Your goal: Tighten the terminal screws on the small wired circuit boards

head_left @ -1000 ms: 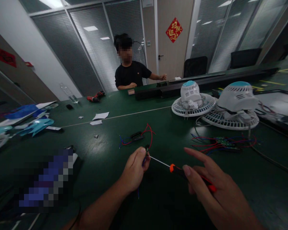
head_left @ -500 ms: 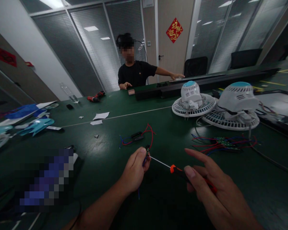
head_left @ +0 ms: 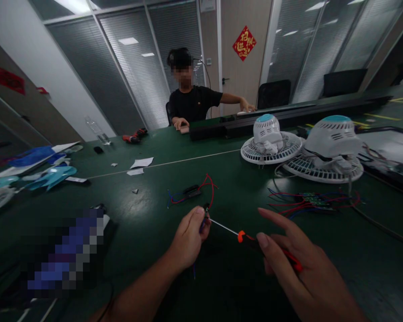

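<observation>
My left hand [head_left: 189,239] is closed in a pinch on a small dark part [head_left: 206,209] with red and blue wires [head_left: 211,190] running from it to a little black board [head_left: 191,191] on the green table [head_left: 147,214]. My right hand [head_left: 300,268] grips a screwdriver [head_left: 251,240] with an orange and black handle. Its index finger sticks out straight. The thin metal shaft points left, its tip against the pinched part.
Two white fan housings [head_left: 270,139] [head_left: 329,150] lie face down at the right, with a circuit board and wire bundle [head_left: 310,200] before them. Paper scraps [head_left: 140,163], blue fan blades [head_left: 52,175] and a red drill [head_left: 134,134] lie left. A person in black [head_left: 193,103] sits across.
My hands and the screwdriver have hardly moved. The person across the table has shifted right and reached an arm out along the black rail.
</observation>
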{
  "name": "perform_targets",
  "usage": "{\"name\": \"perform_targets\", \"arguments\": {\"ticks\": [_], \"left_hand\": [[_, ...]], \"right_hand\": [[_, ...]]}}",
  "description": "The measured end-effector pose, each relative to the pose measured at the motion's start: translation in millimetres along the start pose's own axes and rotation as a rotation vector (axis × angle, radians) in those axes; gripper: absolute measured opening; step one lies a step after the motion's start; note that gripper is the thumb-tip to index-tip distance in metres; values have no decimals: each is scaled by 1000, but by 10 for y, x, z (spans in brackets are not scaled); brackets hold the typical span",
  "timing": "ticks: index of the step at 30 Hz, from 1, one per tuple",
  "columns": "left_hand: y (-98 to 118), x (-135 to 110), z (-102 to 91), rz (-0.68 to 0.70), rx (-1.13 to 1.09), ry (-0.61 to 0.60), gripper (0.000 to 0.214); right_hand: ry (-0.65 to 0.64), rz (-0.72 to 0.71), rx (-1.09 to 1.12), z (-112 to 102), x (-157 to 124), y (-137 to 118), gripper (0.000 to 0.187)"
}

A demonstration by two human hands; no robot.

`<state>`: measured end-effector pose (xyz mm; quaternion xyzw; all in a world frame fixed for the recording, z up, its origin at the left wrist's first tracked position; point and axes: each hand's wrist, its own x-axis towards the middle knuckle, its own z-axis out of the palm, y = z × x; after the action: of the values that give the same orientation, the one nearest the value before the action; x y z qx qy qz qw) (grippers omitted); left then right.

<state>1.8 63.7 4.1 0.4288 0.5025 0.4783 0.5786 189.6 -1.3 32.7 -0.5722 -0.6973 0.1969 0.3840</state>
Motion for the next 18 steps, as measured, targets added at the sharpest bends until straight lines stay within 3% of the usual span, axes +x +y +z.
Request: {"name": "perform_targets", "arguments": {"ticks": [18], "left_hand": [[20,-21,8,14,35,-15,33]], "right_hand": [[160,56,-33,65,-79,39,52]]}}
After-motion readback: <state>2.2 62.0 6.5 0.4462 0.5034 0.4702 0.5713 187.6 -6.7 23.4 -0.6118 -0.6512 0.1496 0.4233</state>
